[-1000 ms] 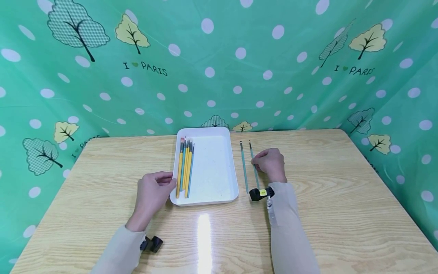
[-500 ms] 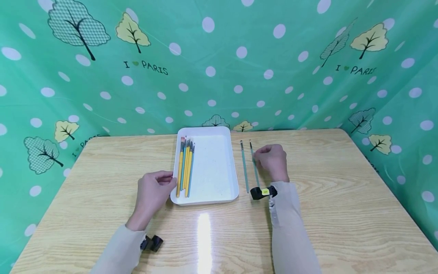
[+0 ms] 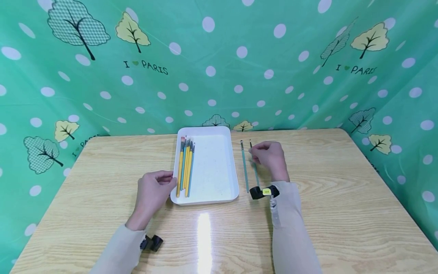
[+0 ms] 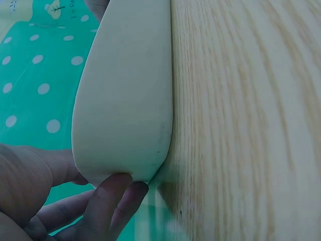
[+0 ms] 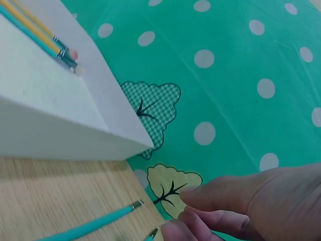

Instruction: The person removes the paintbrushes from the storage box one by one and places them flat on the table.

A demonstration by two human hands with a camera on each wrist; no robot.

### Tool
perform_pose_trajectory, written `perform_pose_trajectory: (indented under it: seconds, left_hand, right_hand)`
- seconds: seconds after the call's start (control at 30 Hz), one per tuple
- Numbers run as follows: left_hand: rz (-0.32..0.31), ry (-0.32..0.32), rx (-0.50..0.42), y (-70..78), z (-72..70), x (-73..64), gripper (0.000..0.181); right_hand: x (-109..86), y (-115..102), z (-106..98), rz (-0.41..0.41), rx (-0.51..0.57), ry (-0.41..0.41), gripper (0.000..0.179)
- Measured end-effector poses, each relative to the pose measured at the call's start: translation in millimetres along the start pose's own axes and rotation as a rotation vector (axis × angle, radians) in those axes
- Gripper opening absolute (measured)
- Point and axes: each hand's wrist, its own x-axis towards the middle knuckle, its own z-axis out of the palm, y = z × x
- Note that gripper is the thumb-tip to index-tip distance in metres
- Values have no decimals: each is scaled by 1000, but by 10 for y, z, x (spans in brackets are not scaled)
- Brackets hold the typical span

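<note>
My left hand [image 3: 153, 196] grips the near left corner of a white tray [image 3: 215, 167]; in the left wrist view its fingers [image 4: 108, 198] lie against the tray's end wall. Several yellow and blue paintbrushes [image 3: 187, 167] lie along the tray's left side. Two teal paintbrushes rest on the table right of the tray: a left one [image 3: 244, 167] and a right one [image 3: 256, 173]. Over the upper part of the right brush is my right hand [image 3: 272, 156], thumb and fingers bent close together. A gap shows between thumb and fingertips in the right wrist view; contact with the brush is unclear.
The tray stands on a wood-grain table [image 3: 328, 198], close to its back edge. Behind and beside the table hangs a green dotted cloth [image 3: 219, 57] with tree prints. Each wrist wears a small black camera.
My right hand has slid a little toward the far end of the right teal brush. That brush lies about where it was. The left hand and tray have stayed put.
</note>
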Motion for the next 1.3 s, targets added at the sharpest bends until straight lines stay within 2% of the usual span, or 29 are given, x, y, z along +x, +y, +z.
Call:
perform_pose_trajectory:
  seconds: [0.1,0.37,0.83,1.1,1.3]
  left_hand:
    - [-2,-4,-10,10,-9,-7,30]
    - [1,-6,-3,10,-2,-5,31]
    - [6,-8,-7,2,-4,-3,30]
    - [-3,-7,-5,-2,0,-4,30]
    - [-1,-1,-5,-8,0,0,30]
  right_hand:
    - [4,-24,28,7,22,-31,24]
    - [-54,-91,128,-73,36,-46,23]
    - [-160,-208,314,-147,39,-114,24]
    - [-214,-248,423,-154,52,-190,23]
    - [-257,-274,522,-150,20,-229,22]
